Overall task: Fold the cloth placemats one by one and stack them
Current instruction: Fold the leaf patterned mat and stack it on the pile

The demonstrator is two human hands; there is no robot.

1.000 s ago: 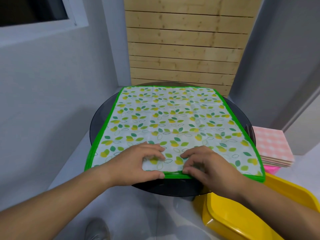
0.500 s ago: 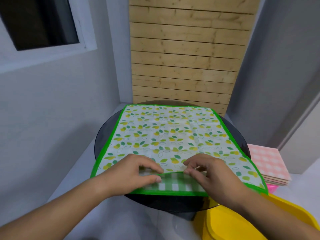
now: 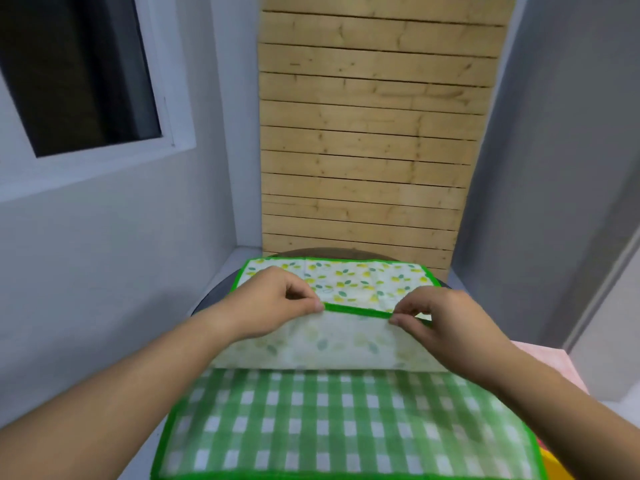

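Since a second ago, the near hem of the leaf-print placemat has come up and travelled toward its far edge, baring a gingham placemat beneath it on the dark table. My left hand and right hand each pinch that hem. Both pinches sit inboard, so I'd expect the corners to sag and land skewed. Its long axis seems to run left-right, with the lifted hem facing the far wall.

Round dark table, only far and left rim showing. Green check mat spread flat on it, covering most of top. Leaf mat over its far part, near edge raised.
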